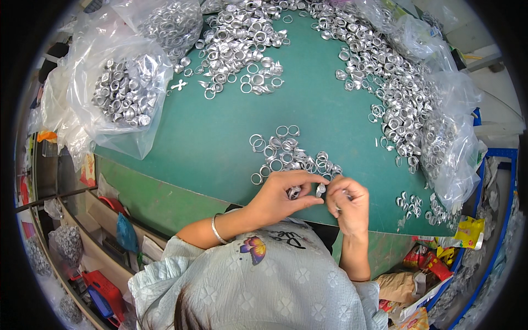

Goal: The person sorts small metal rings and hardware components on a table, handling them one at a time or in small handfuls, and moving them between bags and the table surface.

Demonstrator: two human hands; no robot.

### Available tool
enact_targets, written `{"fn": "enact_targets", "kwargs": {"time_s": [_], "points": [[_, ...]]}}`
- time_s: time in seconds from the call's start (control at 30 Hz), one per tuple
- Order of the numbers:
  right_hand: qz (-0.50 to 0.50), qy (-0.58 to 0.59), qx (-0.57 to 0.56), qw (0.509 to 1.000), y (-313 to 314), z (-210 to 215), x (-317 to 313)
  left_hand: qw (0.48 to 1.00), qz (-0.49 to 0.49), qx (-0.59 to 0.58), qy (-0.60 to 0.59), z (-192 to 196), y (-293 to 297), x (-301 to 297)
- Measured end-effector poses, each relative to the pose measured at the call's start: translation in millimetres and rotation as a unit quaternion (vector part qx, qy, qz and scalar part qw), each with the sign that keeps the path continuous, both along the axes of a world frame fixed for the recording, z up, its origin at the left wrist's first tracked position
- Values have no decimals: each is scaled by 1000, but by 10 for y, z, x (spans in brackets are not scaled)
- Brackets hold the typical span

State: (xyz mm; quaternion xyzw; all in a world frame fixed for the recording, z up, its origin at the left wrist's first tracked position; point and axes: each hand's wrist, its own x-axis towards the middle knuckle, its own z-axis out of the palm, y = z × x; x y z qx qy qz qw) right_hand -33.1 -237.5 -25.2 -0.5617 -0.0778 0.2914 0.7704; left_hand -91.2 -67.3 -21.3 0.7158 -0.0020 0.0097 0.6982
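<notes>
Pinching a small silver ring (320,190) at lower centre of frame, left hand (278,195) fingers narrowed on it with another ring (293,192) tucked under the palm; right hand (347,204) fingers curled tight near the same piece, grip contents hard to tell. Likely light, stiff, thin metal, smooth and slippery, probably best taken by the outer rim between thumb and forefinger. Small ring pile (286,154) just above hands on green table (220,143). Clear plastic bag (124,93) of rings upper left, crumpled clear bags (448,143) along right edge, yellow and red wrappers (440,258) lower right, blue bin rim (509,181) far right
</notes>
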Motion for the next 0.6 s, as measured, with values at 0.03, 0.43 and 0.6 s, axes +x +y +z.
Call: {"fn": "enact_targets", "kwargs": {"time_s": [0.03,0.43,0.6], "points": [[-28,-9,10,1000,-35,-14,31,1000,-3,-21,19,5,8,-5],[-95,-207,-314,922,-165,-115,206,986,31,-135,95,-6,16,-7],[-56,-386,-439,810,-6,-112,209,992,32,-101,71,-16,6,-4]]}}
